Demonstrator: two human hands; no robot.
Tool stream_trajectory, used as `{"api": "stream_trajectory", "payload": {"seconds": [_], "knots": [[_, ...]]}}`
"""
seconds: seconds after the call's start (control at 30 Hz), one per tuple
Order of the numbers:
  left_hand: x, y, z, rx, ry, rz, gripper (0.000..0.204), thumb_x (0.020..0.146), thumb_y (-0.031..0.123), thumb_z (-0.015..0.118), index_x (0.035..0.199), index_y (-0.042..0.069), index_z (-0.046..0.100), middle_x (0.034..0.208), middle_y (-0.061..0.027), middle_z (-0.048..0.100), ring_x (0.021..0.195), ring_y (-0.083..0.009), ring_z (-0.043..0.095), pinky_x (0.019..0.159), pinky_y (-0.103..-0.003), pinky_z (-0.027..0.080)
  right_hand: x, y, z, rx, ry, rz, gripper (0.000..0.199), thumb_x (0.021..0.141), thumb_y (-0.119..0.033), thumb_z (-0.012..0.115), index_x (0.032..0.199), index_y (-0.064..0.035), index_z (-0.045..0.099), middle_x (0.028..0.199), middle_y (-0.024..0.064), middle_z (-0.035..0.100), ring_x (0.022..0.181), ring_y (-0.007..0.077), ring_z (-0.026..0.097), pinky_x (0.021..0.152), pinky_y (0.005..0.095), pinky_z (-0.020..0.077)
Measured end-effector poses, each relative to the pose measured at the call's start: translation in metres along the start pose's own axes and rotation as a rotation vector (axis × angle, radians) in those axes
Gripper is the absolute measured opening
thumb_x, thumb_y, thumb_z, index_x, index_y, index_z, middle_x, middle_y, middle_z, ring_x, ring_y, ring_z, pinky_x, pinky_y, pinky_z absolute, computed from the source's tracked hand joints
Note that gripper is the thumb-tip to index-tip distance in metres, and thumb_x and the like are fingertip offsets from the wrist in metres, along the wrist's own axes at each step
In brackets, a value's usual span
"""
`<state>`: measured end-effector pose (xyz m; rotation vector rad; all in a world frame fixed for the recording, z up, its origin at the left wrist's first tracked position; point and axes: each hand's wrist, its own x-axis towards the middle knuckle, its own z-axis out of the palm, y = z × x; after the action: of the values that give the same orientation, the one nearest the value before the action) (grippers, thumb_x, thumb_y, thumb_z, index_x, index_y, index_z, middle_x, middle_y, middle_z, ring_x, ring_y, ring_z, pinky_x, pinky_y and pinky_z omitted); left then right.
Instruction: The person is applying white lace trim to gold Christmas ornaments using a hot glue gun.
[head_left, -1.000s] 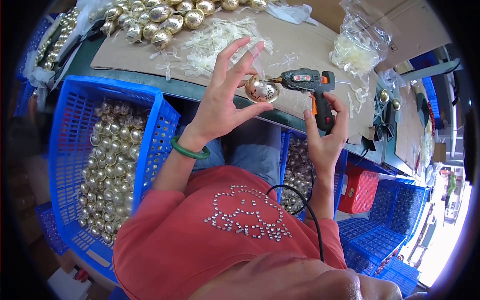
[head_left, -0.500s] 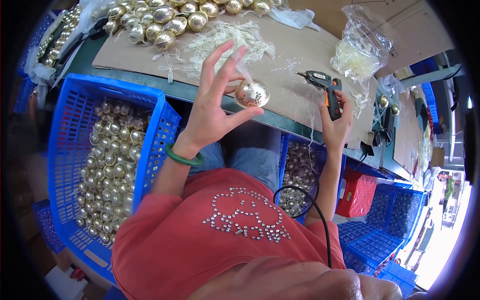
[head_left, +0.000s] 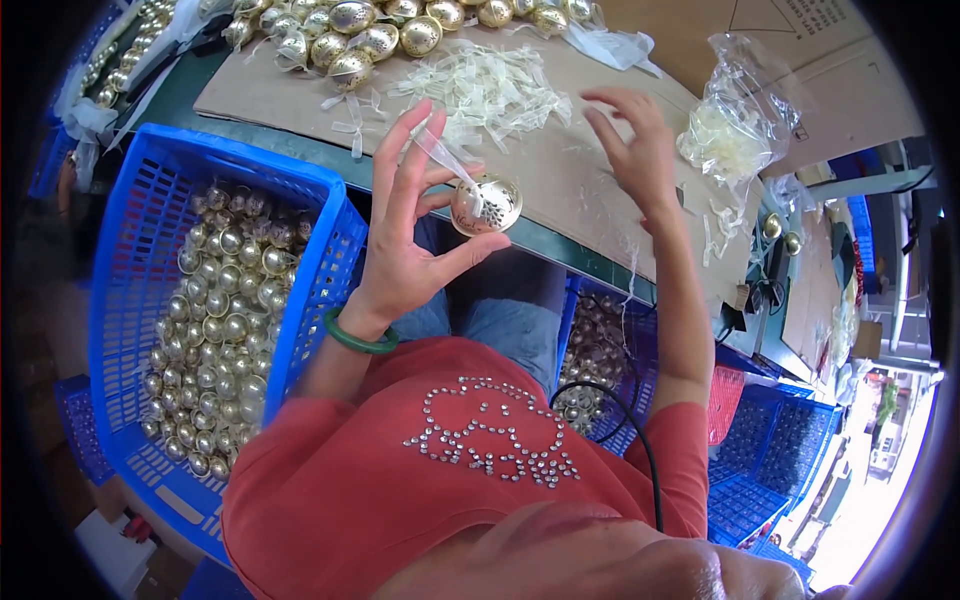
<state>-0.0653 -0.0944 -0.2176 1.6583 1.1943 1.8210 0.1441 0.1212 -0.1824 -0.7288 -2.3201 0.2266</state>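
My left hand [head_left: 405,215], with a green bangle [head_left: 358,335] at the wrist, grips a shiny gold ball ornament [head_left: 487,206] between thumb and fingers. The ball is dotted with a dark pattern, and a pale sheer ribbon [head_left: 445,158] runs from its top up to my fingertips. Over the cardboard on the bench, my right hand [head_left: 634,140] is open, thumb and fingers apart, nothing seen in it. Its fingertips are just right of a heap of small pale ribbon bows [head_left: 485,90]. The glue gun cannot be made out now; my hand and forearm cover that spot.
Gold ball ornaments [head_left: 350,70] crowd the back of the cardboard-covered bench [head_left: 600,205]. A blue basket [head_left: 330,215] full of similar balls stands at my left, another below the bench. A clear plastic bag [head_left: 735,120] lies at right. A black cable [head_left: 635,425] passes my right side.
My right hand has let go of the glue gun and moved up and left toward the ribbon bows. My left hand, still holding the ornament, has shifted slightly left and down.
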Motion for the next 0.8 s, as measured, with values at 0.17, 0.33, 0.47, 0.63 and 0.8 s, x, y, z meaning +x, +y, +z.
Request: {"api": "stream_trajectory", "payload": {"seconds": [0.17,0.33,0.47,0.63,0.8], "knots": [[-0.001,0.0,-0.002,-0.019,0.033,-0.035,0.107,0.077,0.011,0.093,0.163,0.007,0.03,0.165,-0.0202,0.02,0.124,-0.0314,0.065,0.095,-0.038,0.064,0.058,0.016,0.068,0.061,-0.174,-0.084,0.022,0.093,-0.018,0.076,0.113,-0.0088,0.077,0.109,0.0095,0.075,0.1,0.0256,0.067,0.085,0.037,0.0548],[-0.004,-0.004,-0.009,0.034,0.017,-0.023,0.116,0.074,0.006,0.094,0.165,0.008,0.022,0.169,-0.0168,0.017,0.129,-0.0308,0.062,0.092,-0.038,0.065,0.073,0.014,0.089,-0.008,-0.268,-0.039,0.023,0.093,-0.022,0.075,0.113,-0.0102,0.078,0.104,0.0085,0.075,0.093,0.0257,0.066,0.082,0.0373,0.0542],[-0.004,-0.005,-0.009,0.02,0.03,-0.032,0.116,0.074,0.007,0.094,0.166,0.009,0.022,0.169,-0.0167,0.017,0.13,-0.0308,0.062,0.093,-0.038,0.065,0.072,0.005,0.076,0.115,-0.252,0.051,0.023,0.092,-0.023,0.075,0.111,-0.0102,0.078,0.101,0.0082,0.074,0.09,0.0255,0.065,0.083,0.0385,0.0534],[-0.005,-0.004,-0.002,-0.001,0.035,-0.036,0.108,0.077,0.012,0.093,0.164,0.007,0.029,0.166,-0.0191,0.02,0.126,-0.0302,0.064,0.095,-0.038,0.064,0.064,0.013,0.091,0.069,-0.314,-0.002,0.018,0.09,-0.022,0.074,0.105,-0.0122,0.078,0.103,0.0096,0.072,0.104,0.0301,0.064,0.092,0.0418,0.052],[-0.008,-0.001,-0.003,0.007,0.054,-0.039,0.104,0.078,0.014,0.093,0.163,0.007,0.032,0.165,-0.0201,0.021,0.123,-0.0293,0.065,0.095,-0.037,0.064,0.062,0.01,0.095,-0.001,-0.325,-0.058,0.016,0.091,-0.021,0.073,0.106,-0.0148,0.077,0.106,0.0083,0.07,0.107,0.0296,0.062,0.092,0.0419,0.0519]]}}
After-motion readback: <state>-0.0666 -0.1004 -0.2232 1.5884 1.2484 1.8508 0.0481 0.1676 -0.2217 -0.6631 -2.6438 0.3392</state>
